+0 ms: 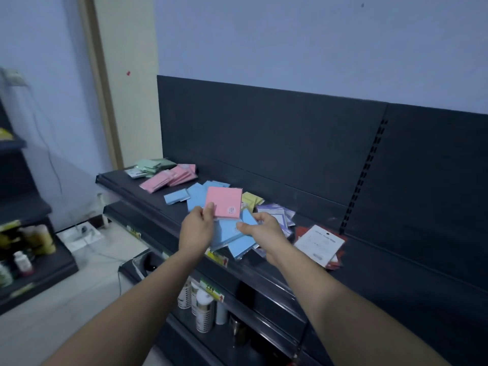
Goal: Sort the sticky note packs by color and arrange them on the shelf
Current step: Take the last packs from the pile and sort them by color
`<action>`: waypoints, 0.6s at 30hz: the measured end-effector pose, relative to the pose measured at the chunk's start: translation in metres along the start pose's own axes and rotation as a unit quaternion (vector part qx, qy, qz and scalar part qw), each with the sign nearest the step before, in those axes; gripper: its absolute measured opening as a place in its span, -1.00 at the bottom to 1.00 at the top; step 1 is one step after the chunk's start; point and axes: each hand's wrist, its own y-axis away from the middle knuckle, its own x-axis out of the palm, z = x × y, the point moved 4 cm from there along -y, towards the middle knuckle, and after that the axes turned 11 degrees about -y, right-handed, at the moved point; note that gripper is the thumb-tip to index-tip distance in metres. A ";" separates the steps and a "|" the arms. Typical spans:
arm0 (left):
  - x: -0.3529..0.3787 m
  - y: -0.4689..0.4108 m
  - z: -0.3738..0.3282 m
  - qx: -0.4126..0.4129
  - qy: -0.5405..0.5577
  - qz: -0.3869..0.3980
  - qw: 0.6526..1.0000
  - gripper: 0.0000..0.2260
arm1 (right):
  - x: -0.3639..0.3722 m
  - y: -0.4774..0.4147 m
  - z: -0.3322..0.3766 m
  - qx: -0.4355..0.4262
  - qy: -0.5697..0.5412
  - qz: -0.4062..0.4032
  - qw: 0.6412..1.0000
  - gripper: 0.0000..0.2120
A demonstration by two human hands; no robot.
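Left hand [196,228]: pinches the pink pack [224,202] by its lower left corner, raised above the shelf [148,196].
Right hand [260,229]: grips a blue pack [227,232] near the shelf's front edge.
Pink pile [171,177]: far left end, well apart from both hands.

One wide-angle camera on the person's head looks forward and down, close over the dark shelf [184,207] at arm's reach, angled rightward along its back panel [264,133], with the floor [66,299] lower left.

left hand [196,228] – pinches pink pack [224,202] | right hand [261,231] – grips blue pack [229,232]
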 end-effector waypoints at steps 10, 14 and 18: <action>-0.026 -0.081 0.051 -0.076 -0.010 -0.040 0.996 -0.63 | 0.054 -0.083 0.000 -0.046 0.038 -0.071 0.996 -0.72; -0.026 -0.124 0.063 -0.099 -0.016 -0.047 0.994 -0.65 | 0.072 -0.129 0.008 -0.073 0.076 -0.070 0.992 -0.70; -0.025 -0.171 0.072 -0.108 -0.047 -0.048 0.992 -0.61 | 0.092 -0.175 0.015 -0.084 0.113 -0.061 0.988 -0.67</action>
